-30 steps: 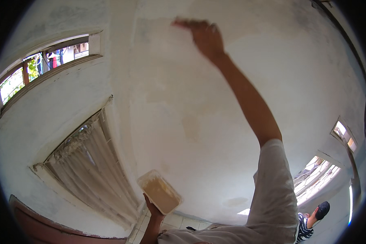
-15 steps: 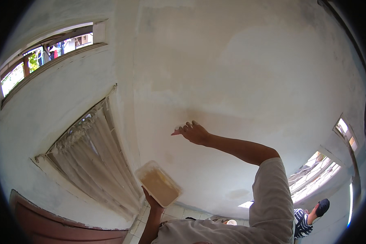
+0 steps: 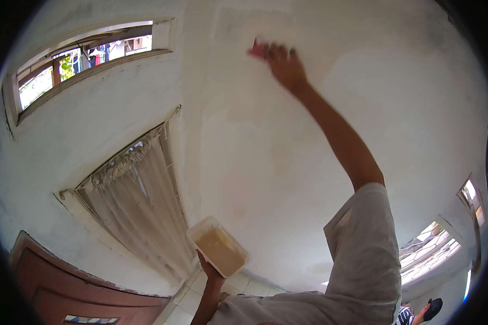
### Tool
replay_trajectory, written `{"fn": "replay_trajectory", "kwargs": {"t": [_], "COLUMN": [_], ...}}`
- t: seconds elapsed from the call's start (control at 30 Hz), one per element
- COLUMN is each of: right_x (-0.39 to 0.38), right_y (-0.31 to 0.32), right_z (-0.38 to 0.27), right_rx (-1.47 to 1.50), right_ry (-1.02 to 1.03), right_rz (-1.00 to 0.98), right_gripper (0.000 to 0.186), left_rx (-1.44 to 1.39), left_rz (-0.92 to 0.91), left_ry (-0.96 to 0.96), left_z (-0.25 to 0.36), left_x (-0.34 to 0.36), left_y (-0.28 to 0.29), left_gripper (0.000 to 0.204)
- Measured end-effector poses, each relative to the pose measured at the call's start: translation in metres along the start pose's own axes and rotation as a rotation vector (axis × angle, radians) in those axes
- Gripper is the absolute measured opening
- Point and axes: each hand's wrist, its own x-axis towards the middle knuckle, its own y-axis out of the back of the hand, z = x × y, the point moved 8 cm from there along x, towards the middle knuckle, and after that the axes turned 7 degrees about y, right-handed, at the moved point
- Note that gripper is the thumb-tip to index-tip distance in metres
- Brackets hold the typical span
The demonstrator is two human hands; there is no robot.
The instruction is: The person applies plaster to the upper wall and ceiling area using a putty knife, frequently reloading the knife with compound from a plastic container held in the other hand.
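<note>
Higher against the pale wall (image 3: 287,179) than half a second ago, the right hand (image 3: 284,65) is at upper centre. At lower centre, a tub (image 3: 205,226) of beige paste (image 3: 220,251) sits in the left hand's (image 3: 211,269) grasp; the right grips a small, blurred red tool (image 3: 258,50).

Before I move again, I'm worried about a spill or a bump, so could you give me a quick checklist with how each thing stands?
1. Tub held: ok, the left hand supports it by its near side.
2. Paste in the tub: ok, a tan layer shows inside.
3. Reddish item in the right hand: ok, it sticks out past the fingers.
4. Reddish item touching the wall: cannot tell, that area is blurred.
5. Tub free of the curtain: cannot tell, they look close together but depth is unclear.
6. Other person away from both hands: ok, at the lower right edge of the view.
</note>
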Motion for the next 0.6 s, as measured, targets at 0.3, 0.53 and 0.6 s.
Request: {"fn": "replay_trajectory", "kwargs": {"t": [0.3,0.53,0.6], "right_x": [-0.256,-0.328,-0.334], "right_y": [0.084,0.196,0.23], "right_z": [-0.273,-0.254,-0.256], "right_rx": [1.216,2.163,2.118], "right_ry": [-0.092,-1.694,-1.599], "right_rz": [-0.535,-0.317,-0.493], "right_gripper": [0.031,0.022,0.022], "left_rx": [-0.1,-0.074,-0.029], "left_rz": [0.061,0.199,0.22], "left_ry": [0.003,0.115,0.127], "left_z": [0.021,0.014,0.007], "left_x": [-0.009,-0.014,-0.016], "left_y": [0.016,0.036,0.037], "left_gripper": [0.079,0.08,0.08]}}
